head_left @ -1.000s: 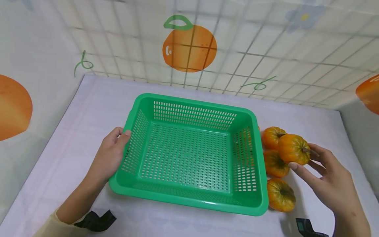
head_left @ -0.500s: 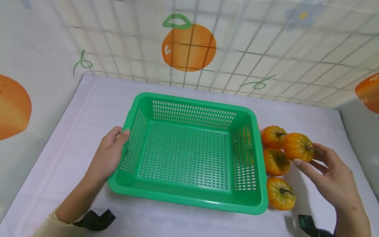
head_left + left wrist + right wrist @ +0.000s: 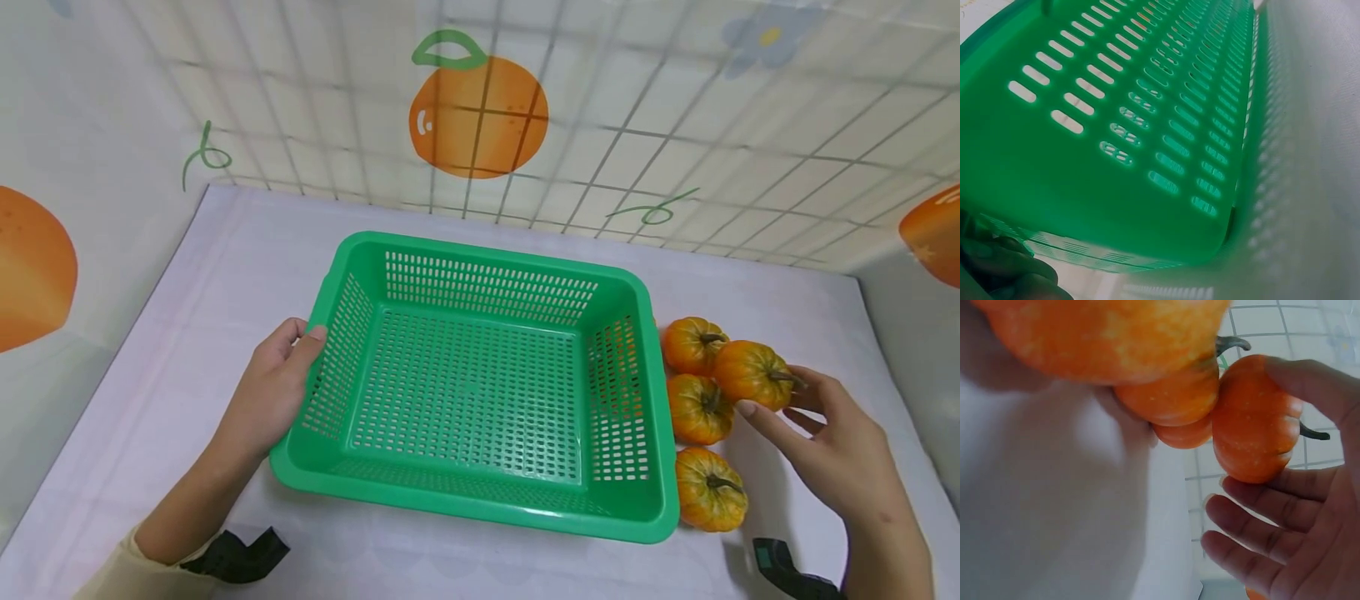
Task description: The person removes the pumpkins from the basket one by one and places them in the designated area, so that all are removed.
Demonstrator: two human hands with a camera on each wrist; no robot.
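A green plastic basket (image 3: 472, 392) with slotted walls takes up the middle of the head view, and nothing lies in it. My left hand (image 3: 273, 387) grips its left rim, thumb on top; the left wrist view has the basket's slotted side (image 3: 1085, 181) up close. Between thumb and fingers my right hand (image 3: 840, 442) holds a small orange pumpkin (image 3: 753, 375) by its stem side. In the right wrist view this pumpkin (image 3: 1254, 425) appears raised off the table. Below and left of it, several other pumpkins (image 3: 701, 408) stand along the basket's right wall.
The table (image 3: 225, 250) has a pale cloth. Behind it rises a white curtain (image 3: 645, 100) over a wire grid, printed with oranges. Black wrist-camera mounts (image 3: 236, 557) show at both forearms. One pumpkin is partly hidden behind the basket's right wall.
The held pumpkin and my right hand have shifted slightly right, then dipped a little. The basket and my left hand stay nearly where they were.
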